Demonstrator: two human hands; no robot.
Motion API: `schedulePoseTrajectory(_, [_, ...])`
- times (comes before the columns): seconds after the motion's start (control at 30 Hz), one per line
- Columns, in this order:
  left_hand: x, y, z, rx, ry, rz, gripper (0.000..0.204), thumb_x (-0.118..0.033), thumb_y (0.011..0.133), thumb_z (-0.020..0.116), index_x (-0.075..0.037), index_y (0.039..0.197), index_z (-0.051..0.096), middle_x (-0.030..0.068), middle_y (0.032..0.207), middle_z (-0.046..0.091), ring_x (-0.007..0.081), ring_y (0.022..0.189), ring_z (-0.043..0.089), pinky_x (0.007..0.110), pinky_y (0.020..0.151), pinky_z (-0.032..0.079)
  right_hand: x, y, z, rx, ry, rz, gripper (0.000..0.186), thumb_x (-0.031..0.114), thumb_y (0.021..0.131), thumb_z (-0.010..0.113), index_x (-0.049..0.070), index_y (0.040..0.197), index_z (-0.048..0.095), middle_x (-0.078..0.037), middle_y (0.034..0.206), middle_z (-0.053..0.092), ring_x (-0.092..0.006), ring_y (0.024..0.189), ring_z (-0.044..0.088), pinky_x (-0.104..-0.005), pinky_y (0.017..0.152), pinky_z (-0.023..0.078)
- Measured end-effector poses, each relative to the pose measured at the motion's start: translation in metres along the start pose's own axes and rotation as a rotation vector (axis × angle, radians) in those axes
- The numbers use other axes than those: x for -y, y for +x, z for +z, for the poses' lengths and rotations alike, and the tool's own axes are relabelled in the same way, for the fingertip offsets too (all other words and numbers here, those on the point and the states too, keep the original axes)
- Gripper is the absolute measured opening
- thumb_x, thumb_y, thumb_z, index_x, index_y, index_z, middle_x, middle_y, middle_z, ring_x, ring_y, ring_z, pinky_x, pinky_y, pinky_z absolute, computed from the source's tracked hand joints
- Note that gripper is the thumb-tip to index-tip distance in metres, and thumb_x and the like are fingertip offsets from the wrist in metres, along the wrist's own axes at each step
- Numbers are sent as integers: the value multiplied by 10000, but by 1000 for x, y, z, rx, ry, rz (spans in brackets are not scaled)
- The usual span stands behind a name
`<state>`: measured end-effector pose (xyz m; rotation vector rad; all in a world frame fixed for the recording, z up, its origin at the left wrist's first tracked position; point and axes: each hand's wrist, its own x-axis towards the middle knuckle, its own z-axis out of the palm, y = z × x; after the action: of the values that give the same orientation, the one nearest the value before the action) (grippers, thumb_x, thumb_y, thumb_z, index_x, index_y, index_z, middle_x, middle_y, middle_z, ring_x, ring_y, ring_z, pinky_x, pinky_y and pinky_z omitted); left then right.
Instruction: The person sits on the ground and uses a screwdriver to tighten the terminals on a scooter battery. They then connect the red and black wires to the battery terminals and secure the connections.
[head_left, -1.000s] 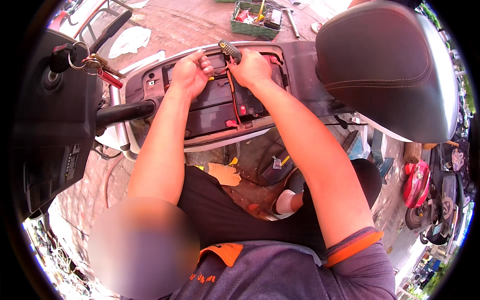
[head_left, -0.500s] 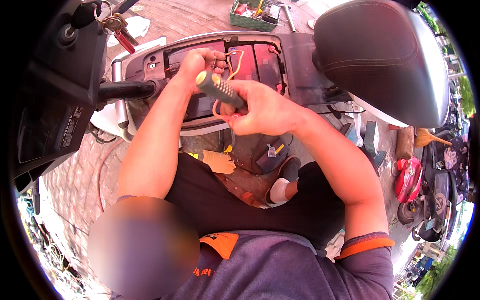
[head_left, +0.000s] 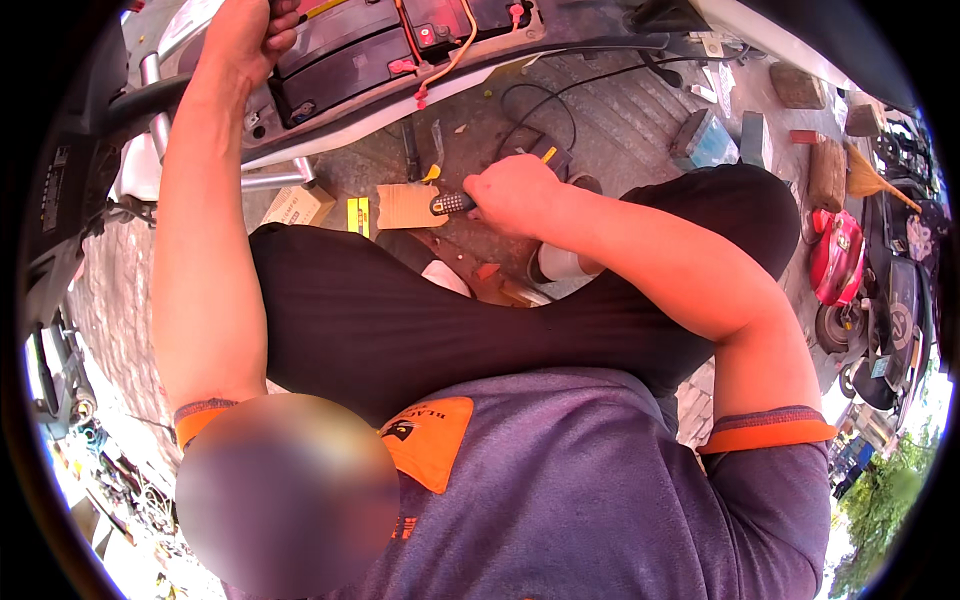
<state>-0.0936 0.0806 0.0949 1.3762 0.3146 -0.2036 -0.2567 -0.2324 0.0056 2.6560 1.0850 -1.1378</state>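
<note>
My left hand (head_left: 262,38) is at the top edge, curled beside the battery compartment of a scooter; what its fingers hold is partly out of frame, with something yellow (head_left: 322,8) next to them. Dark batteries (head_left: 340,75) carry red terminal covers (head_left: 402,66), and a loose yellow wire (head_left: 457,55) hangs over the rim to a red connector. Below the scooter, my right hand (head_left: 510,195) grips a dark tool handle (head_left: 451,203) with a dotted grip, over the ground near a piece of cardboard (head_left: 395,205); the tool's other end is hidden by the hand.
A dark steering column (head_left: 70,200) and silver tube (head_left: 270,177) are at left. A black cable (head_left: 570,110) loops on the pavement. At right are blue-grey boxes (head_left: 700,140), wooden blocks (head_left: 827,170), a broom (head_left: 870,180), a red bag (head_left: 835,260) and parked scooters (head_left: 890,330). My knees spread below.
My right hand has moved with the tool from the batteries down to the ground. The view has tilted downward, pushing the compartment to the top. The yellow wire now hangs over the rim.
</note>
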Motion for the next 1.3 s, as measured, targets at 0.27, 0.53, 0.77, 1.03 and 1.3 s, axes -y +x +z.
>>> schedulePoseTrajectory(0.27, [-40,-87,52,116,-126,179,206,-201,1089,580,-37,965,583,-45,745,389,52,576,325,223,451,262,-15,53,141,338,187,113,382,188,848,769,82,1211,817,-114,1232,800,-299,1162,763,-457,914,612])
schedulePoseTrajectory(0.53, [-12,-51,32,207,-149,-90,161,-145,1103,555,-1,1123,625,-52,741,388,44,579,323,207,451,273,-38,-49,-56,-80,65,-57,407,393,1016,698,69,1262,733,-158,1134,786,-395,1122,735,-525,922,590])
schedulePoseTrajectory(0.77, [15,-12,-39,54,-226,-126,293,-49,1053,533,52,1322,594,13,886,472,135,750,449,239,626,419,-152,-319,-39,-1563,788,323,260,292,1059,659,53,1102,751,-32,847,729,-94,779,664,-289,727,527])
schedulePoseTrajectory(1.03, [45,-31,-17,71,-304,-368,231,-77,1080,507,17,1247,636,-28,731,354,89,588,302,244,469,261,-144,-334,412,-496,1070,1456,348,342,940,678,107,1177,774,-181,1212,778,-361,1184,726,-464,1037,556])
schedulePoseTrajectory(1.3, [21,-104,67,133,-233,-342,188,-93,1062,537,-20,1213,621,-37,746,364,74,591,313,234,464,259,-145,-217,405,-451,964,1076,484,458,958,709,13,1140,766,-244,1180,770,-406,1156,725,-499,1011,562])
